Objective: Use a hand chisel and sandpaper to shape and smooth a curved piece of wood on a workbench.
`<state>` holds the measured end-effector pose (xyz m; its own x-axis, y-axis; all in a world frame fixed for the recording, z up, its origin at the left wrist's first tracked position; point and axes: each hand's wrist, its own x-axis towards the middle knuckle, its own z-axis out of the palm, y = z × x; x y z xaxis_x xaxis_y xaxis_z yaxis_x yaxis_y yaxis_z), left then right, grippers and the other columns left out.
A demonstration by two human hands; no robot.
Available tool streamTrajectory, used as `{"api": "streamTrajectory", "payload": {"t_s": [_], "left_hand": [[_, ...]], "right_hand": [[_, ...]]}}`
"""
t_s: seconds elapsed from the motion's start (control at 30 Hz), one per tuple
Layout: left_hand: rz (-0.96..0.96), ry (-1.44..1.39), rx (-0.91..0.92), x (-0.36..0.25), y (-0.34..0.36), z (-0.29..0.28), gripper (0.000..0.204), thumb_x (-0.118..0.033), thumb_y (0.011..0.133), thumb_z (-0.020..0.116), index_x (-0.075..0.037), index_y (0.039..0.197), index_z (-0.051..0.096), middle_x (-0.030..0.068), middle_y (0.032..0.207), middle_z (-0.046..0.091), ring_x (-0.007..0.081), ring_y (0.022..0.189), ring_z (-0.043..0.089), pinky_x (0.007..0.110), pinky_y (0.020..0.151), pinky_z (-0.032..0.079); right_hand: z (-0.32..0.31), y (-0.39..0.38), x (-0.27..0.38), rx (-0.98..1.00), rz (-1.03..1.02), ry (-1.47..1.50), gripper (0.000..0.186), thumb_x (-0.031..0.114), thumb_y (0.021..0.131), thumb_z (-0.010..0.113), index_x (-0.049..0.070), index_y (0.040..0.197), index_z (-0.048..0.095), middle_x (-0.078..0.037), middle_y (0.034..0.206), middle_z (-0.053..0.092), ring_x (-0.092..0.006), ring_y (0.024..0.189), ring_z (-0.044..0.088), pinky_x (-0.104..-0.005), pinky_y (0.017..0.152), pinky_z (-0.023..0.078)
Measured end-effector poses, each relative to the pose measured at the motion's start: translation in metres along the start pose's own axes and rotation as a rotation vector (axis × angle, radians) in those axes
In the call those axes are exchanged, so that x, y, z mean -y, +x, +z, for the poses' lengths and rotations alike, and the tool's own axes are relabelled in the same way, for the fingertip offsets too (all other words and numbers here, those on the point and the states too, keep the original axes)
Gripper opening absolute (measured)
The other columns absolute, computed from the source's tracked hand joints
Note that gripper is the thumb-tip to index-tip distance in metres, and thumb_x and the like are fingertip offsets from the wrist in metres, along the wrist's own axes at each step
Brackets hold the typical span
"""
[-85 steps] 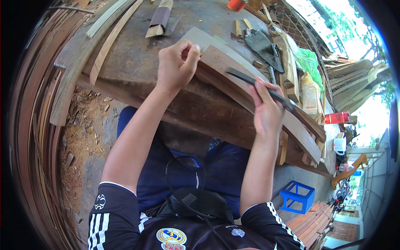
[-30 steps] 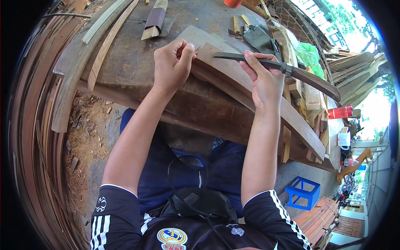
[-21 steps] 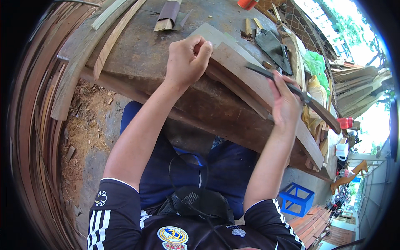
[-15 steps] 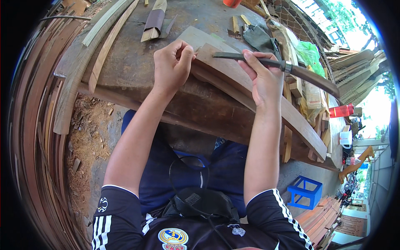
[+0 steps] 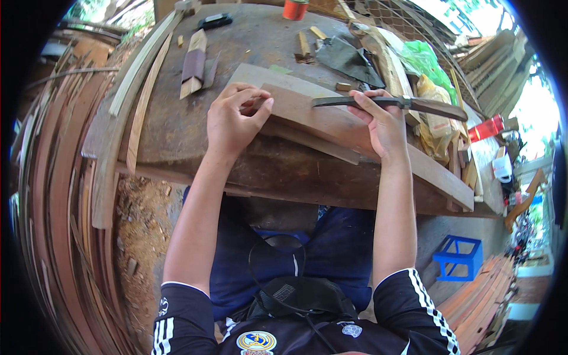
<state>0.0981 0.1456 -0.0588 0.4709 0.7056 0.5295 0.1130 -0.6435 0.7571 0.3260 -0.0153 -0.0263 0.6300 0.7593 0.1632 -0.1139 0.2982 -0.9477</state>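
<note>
A long, curved wooden board (image 5: 331, 118) lies on the workbench, narrowing toward the lower right. My right hand (image 5: 381, 121) is closed round a file (image 5: 441, 109), gripping its dark metal blade close to the ferrule. The blade's free end points left over the board, while the brown wooden handle sticks out to the right. At the board's left end is my left hand (image 5: 236, 115), fingers loosely curled and thumb apart from the index fingertip. Nothing shows between them. Under the curved board lie a pale flat board (image 5: 248, 73) and a narrower wooden strip (image 5: 313, 145).
A wood block wrapped in brown sandpaper (image 5: 193, 64) rests at the bench's far left, beside long strips (image 5: 148, 103). Dark cloth (image 5: 349, 59), a green plastic bag (image 5: 429, 62) and a red bottle (image 5: 486, 128) are rightward. A blue stool (image 5: 458, 258) stands on the floor.
The view has shifted, so the bench sits differently in it. My left thumb and index finger, pressed together before, have parted. The file stays in my right hand and lies more level.
</note>
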Motion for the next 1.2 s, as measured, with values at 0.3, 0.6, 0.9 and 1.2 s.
{"api": "streamTrajectory", "payload": {"t_s": [0.3, 0.6, 0.9, 1.2], "left_hand": [[0.089, 0.472, 0.302, -0.037, 0.036, -0.006, 0.017, -0.023, 0.076, 0.072, -0.011, 0.087, 0.076, 0.0114, 0.088, 0.067, 0.0262, 0.080, 0.064, 0.035, 0.075, 0.050], [-0.057, 0.662, 0.406, -0.070, 0.047, 0.004, 0.014, -0.017, 0.073, 0.069, -0.006, 0.079, 0.075, 0.0153, 0.077, 0.069, 0.0284, 0.075, 0.068, 0.037, 0.073, 0.053], [-0.052, 0.812, 0.439, -0.077, 0.049, 0.013, 0.012, -0.015, 0.072, 0.068, -0.003, 0.071, 0.071, 0.0165, 0.077, 0.069, 0.0313, 0.075, 0.068, 0.039, 0.077, 0.053], [0.033, 0.852, 0.505, -0.082, 0.050, 0.013, 0.012, -0.011, 0.073, 0.065, -0.001, 0.070, 0.070, 0.0191, 0.076, 0.068, 0.0325, 0.074, 0.068, 0.040, 0.077, 0.053]], "right_hand": [[-0.002, -0.002, 0.001, -0.039, -0.029, -0.016, 0.018, 0.006, 0.078, 0.077, -0.001, 0.083, 0.062, -0.010, 0.084, 0.067, -0.0162, 0.075, 0.067, -0.0291, 0.068, 0.059], [0.001, -0.012, 0.005, -0.019, -0.075, -0.129, 0.019, 0.010, 0.080, 0.077, 0.000, 0.083, 0.062, -0.008, 0.082, 0.068, -0.0118, 0.076, 0.066, -0.0254, 0.068, 0.056], [0.002, -0.011, 0.010, -0.045, -0.023, -0.022, 0.013, 0.002, 0.079, 0.074, 0.001, 0.080, 0.061, -0.008, 0.081, 0.066, -0.0138, 0.074, 0.066, -0.0270, 0.067, 0.058], [0.001, -0.010, 0.010, -0.032, -0.014, -0.066, 0.016, 0.005, 0.078, 0.076, 0.001, 0.080, 0.061, -0.007, 0.079, 0.067, -0.0125, 0.071, 0.066, -0.0256, 0.065, 0.057]]}}
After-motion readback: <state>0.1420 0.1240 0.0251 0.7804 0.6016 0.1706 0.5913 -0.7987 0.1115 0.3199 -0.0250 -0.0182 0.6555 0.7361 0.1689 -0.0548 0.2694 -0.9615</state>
